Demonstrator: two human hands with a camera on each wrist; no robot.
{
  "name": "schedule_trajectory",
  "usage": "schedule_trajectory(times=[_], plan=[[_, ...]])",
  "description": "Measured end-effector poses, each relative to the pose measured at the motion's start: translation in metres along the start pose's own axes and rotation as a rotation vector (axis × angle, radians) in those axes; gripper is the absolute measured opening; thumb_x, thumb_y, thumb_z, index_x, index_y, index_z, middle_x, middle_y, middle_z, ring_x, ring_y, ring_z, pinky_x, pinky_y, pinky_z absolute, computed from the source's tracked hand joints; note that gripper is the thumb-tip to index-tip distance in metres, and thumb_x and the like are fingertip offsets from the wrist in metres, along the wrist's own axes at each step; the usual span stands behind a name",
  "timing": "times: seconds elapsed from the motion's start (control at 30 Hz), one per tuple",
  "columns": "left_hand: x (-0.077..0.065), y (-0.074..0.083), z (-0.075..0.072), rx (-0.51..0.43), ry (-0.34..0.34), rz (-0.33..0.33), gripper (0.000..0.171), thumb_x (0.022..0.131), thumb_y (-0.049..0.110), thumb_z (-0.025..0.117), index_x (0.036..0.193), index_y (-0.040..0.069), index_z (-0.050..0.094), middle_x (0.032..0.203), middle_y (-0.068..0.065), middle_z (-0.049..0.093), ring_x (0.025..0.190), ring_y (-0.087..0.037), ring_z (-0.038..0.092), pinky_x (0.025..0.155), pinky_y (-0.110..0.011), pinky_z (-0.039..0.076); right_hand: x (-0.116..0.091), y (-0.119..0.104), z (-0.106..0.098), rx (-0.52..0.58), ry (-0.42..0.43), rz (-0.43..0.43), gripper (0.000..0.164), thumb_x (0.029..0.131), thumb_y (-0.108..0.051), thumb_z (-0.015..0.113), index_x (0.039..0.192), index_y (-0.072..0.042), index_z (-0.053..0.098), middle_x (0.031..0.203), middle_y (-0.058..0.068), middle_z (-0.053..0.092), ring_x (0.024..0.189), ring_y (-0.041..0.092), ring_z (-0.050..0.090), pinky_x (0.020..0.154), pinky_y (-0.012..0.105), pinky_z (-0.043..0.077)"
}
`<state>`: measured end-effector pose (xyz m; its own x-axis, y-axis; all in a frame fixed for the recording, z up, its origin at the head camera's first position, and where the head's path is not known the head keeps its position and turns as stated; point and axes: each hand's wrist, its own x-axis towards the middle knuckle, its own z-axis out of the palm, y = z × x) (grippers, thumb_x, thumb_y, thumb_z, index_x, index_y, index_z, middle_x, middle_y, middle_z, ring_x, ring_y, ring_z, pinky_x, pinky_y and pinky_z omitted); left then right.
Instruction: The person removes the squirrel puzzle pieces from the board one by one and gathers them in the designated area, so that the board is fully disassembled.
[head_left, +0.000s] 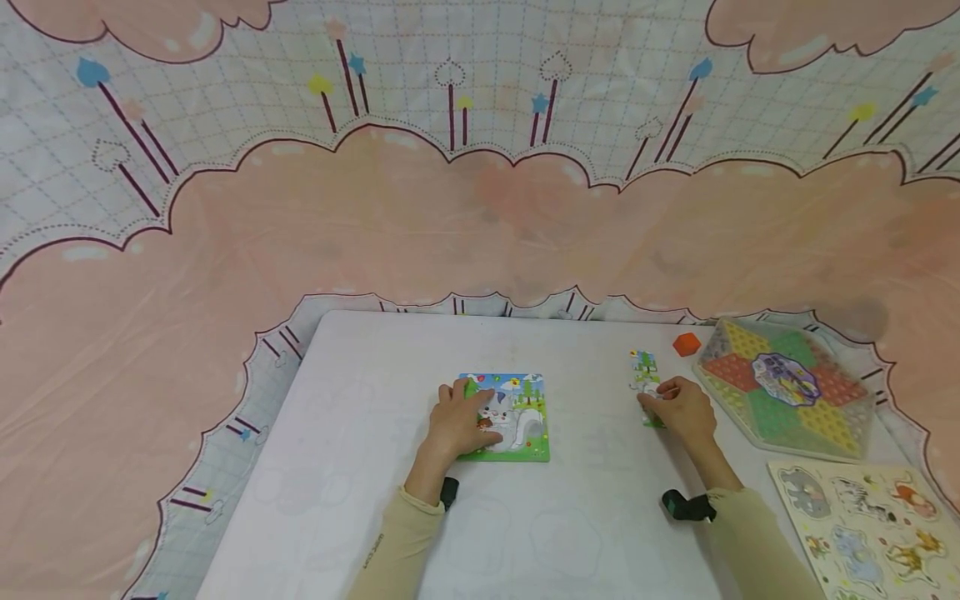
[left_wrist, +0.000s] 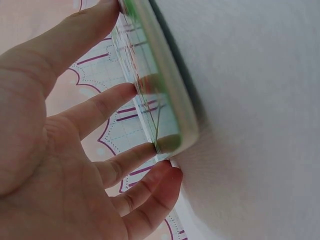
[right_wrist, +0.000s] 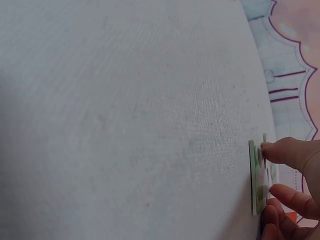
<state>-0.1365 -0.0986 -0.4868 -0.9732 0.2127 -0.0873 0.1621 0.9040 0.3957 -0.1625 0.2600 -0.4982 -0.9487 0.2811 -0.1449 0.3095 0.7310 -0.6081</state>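
Observation:
A square picture puzzle (head_left: 521, 437) showing a grey squirrel on grass lies on the table. My left hand (head_left: 456, 423) rests over its left side with fingers spread. In the left wrist view the fingertips (left_wrist: 127, 91) touch its glossy face, and its pale thick edge shows. To the right, a narrow upright strip of puzzle pieces (head_left: 642, 360) with trees and grass lies on the table. My right hand (head_left: 684, 411) pinches a small puzzle piece (head_left: 648, 388) over this strip with thumb and fingers. In the right wrist view, a puzzle piece (right_wrist: 256, 177) stands out beside the fingertips.
An orange block (head_left: 686, 344) sits near the table's back right. Beside it lies a clear hexagonal case (head_left: 787, 379) of patterned coloured pieces. An animal puzzle board (head_left: 862, 521) lies at the front right. The white table (head_left: 360, 400) ends before a patterned cloth (head_left: 480, 225).

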Motion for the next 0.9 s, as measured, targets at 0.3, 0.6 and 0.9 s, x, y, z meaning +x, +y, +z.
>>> schedule_trajectory(times=[0.3, 0.6, 0.9], plan=[[0.0, 0.0, 0.001, 0.016, 0.001, 0.009, 0.071, 0.075, 0.043, 0.084, 0.137, 0.017, 0.061, 0.145, -0.024, 0.038, 0.106, -0.035, 0.038, 0.069, -0.038, 0.045, 0.003, 0.002, 0.003, 0.0, 0.008, 0.006, 0.043, 0.084, -0.036, 0.076, 0.101, 0.001, 0.061, 0.089, 0.015, 0.06, 0.076, 0.027, 0.054, 0.06, 0.035, 0.038], [0.0, 0.0, 0.001, 0.021, 0.013, 0.012, 0.069, 0.075, 0.043, 0.084, 0.135, 0.018, 0.062, 0.144, -0.023, 0.039, 0.105, -0.034, 0.038, 0.066, -0.035, 0.044, 0.003, 0.004, 0.002, 0.003, -0.008, 0.0, 0.049, 0.086, -0.039, 0.075, 0.106, 0.003, 0.06, 0.094, 0.018, 0.06, 0.081, 0.029, 0.054, 0.062, 0.035, 0.039], [0.001, 0.001, 0.0, 0.018, -0.009, -0.009, 0.071, 0.075, 0.044, 0.084, 0.137, 0.019, 0.061, 0.147, -0.023, 0.037, 0.108, -0.035, 0.037, 0.068, -0.036, 0.044, -0.01, 0.003, -0.004, -0.023, -0.062, -0.019, 0.062, 0.078, -0.04, 0.081, 0.113, 0.005, 0.057, 0.109, 0.026, 0.059, 0.095, 0.039, 0.056, 0.072, 0.045, 0.044]])
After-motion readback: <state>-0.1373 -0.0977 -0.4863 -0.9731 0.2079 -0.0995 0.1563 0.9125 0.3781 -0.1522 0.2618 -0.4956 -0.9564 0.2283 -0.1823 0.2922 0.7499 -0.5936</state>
